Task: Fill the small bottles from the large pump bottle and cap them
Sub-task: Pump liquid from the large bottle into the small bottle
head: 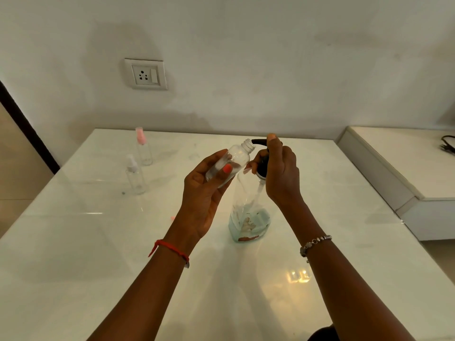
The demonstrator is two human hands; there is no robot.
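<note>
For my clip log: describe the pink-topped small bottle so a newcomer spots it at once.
On the white table, look at the far left, below the wall socket. Two small clear spray bottles stand there. The pink-topped bottle is nearer the wall; its neighbour, the white-topped bottle, stands closer to the person.

I see my left hand (204, 190) gripping an uncapped small bottle (234, 163), tilted so its threaded neck sits right at the spout of the black pump head (261, 153). My right hand (280, 173) is curled round that pump head, one fingertip on top, over the large pump bottle (248, 210), which stands on the white table (73, 242) with a little bluish liquid at its bottom. Well apart at far left stand a pink-capped bottle (144, 150) and a white-capped bottle (135, 177).
</note>
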